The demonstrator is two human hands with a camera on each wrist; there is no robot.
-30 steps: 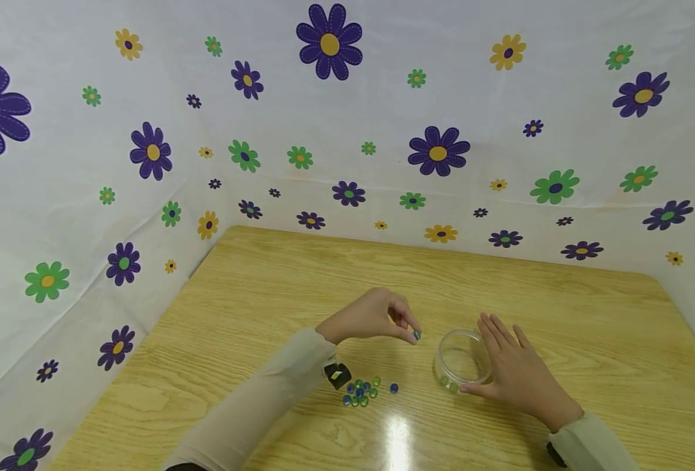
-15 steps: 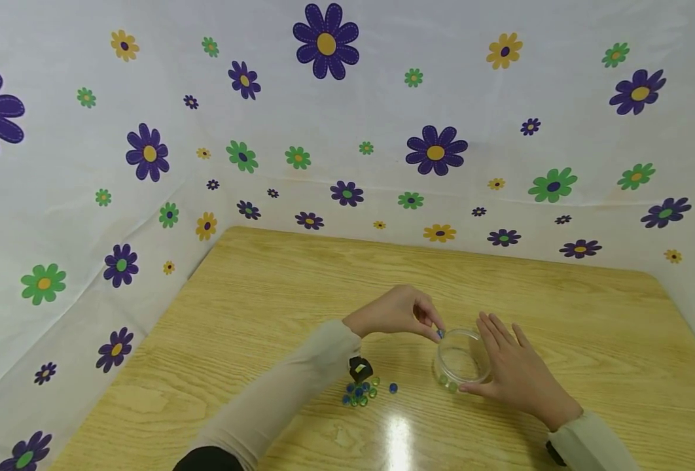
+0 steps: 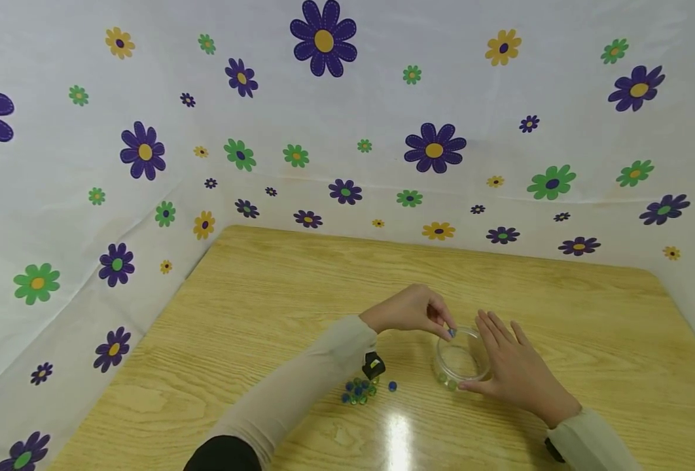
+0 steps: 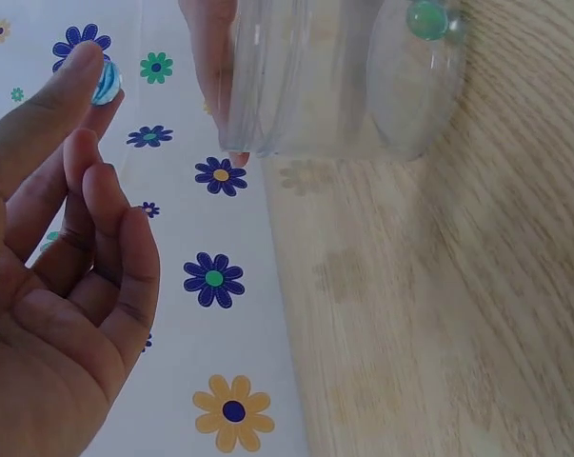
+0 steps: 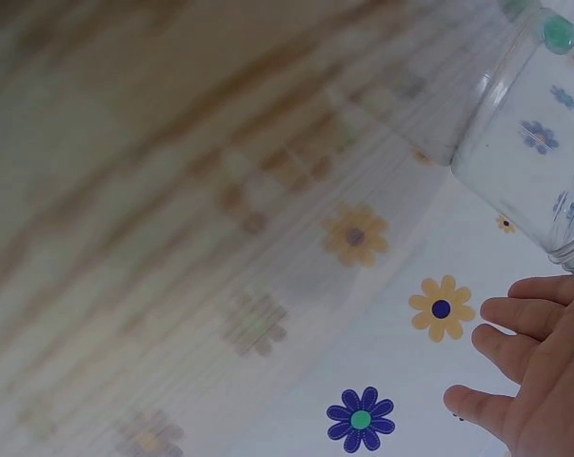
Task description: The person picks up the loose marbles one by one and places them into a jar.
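Note:
My left hand (image 3: 412, 311) pinches a blue marble (image 3: 451, 333) between thumb and index finger, at the left rim of a clear round jar (image 3: 440, 361). The left wrist view shows this marble (image 4: 107, 84) at the fingertips, with the other fingers loosely curled. A few greenish marbles (image 3: 451, 384) lie at the jar's bottom; one green marble (image 4: 427, 19) shows through its base. My right hand (image 3: 521, 376) rests against the jar's right side, its fingers straight and the thumb at the near side. In the right wrist view, the right hand's fingers (image 5: 524, 314) are extended beside the jar's mouth.
A loose cluster of blue and green marbles (image 3: 357, 391) lies on the wooden table (image 3: 277, 288), left of the jar. One blue marble (image 3: 392, 386) sits apart, between cluster and jar. White flower-printed cloth (image 3: 371, 98) stands behind and to the sides.
My left hand has moved right with the blue marble, from short of the jar to its rim. The right hand and the jar have stayed in place.

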